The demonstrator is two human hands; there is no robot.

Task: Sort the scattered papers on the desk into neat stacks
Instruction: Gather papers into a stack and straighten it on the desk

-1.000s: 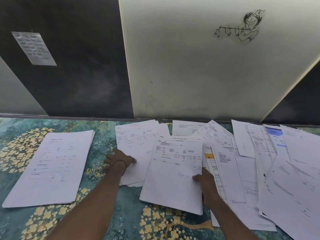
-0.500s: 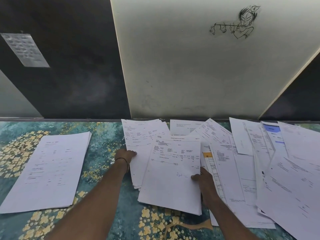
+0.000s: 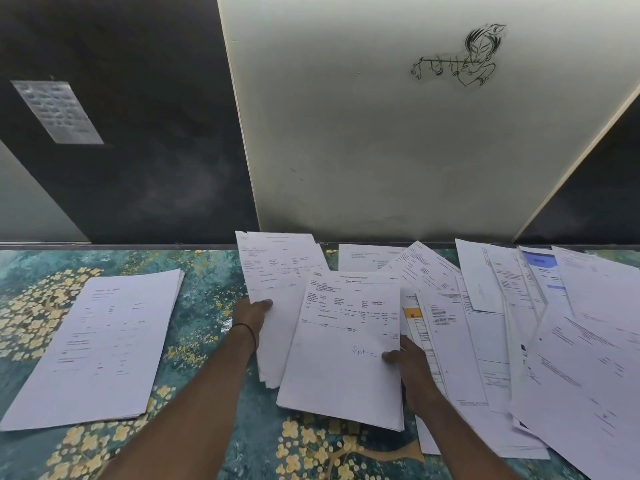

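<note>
as left hand [image 3: 254, 315] pinches sheaf [image 3: 280, 271], right hand [image 3: 412, 368] stack [image 3: 346, 368]

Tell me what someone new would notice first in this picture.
Mid-desk, the left hand holds a raised paper bundle, and the right hand holds a signed stack. To the right sprawl loose sheets; far left lies one neat pile. Above, an ink sketch marks the pale wall.

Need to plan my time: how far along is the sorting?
Done: one neat stack on the left. In hand: the left hand grips a sheaf, the right hand grips the signed bundle. Left: loose papers fanned across the right.
</note>
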